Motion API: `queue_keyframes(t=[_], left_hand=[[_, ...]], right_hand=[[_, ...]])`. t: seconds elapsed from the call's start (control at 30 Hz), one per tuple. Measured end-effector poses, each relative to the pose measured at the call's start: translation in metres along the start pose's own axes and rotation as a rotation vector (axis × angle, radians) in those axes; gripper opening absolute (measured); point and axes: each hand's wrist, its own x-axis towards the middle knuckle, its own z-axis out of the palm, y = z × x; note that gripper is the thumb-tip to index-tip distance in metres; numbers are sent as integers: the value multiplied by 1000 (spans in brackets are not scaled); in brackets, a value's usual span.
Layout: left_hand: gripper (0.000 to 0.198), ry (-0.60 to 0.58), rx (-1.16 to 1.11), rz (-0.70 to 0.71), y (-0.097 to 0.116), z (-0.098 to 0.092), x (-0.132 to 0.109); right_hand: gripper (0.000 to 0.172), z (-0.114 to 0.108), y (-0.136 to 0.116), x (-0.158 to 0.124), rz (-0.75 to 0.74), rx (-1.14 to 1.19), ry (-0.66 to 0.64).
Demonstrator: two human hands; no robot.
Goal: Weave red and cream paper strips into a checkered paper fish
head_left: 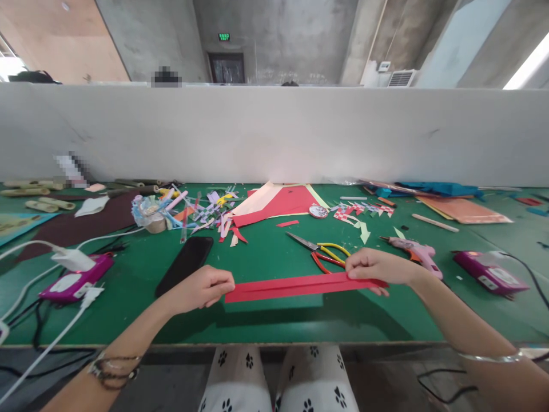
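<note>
A long red paper strip (291,287) with a lengthwise crease stretches between my hands above the green table. My left hand (211,287) pinches its left end between thumb and fingers. Near the other end, my right hand (372,270) grips the strip, and a short red piece shows past the fingers. Just behind the strip lie scissors (328,252) with yellow and red handles, their blades apart and pointing to the back left. A black phone (185,264) rests behind my left hand. To the right of my right hand is a pink glue gun (418,254).
Red and pale paper sheets (278,203) lie at the back middle, among coloured scraps (214,209). Purple power strips (79,280) with cables sit at the left, another (491,272) at the right. A white partition (274,134) borders the green table (274,326) behind.
</note>
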Motion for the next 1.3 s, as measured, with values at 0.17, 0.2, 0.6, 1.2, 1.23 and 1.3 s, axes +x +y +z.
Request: queue_keyframes(t=[0.17, 0.2, 0.6, 1.2, 1.23, 1.3], left_hand=[[37, -1, 84, 10, -5, 0, -5], [37, -8, 105, 15, -5, 1, -4], [34, 114, 300, 109, 1, -1, 6], [29, 247, 70, 232, 23, 13, 23], [29, 272, 38, 211, 19, 10, 20], [28, 324, -7, 177, 10, 3, 15]], right_hand=[[34, -2, 19, -4, 55, 2, 61], [35, -3, 22, -3, 59, 0, 70], [43, 6, 30, -6, -4, -210, 139], [10, 87, -54, 69, -373, -328, 551], [10, 83, -48, 66, -365, -314, 546], [12, 77, -35, 57, -353, -271, 544]])
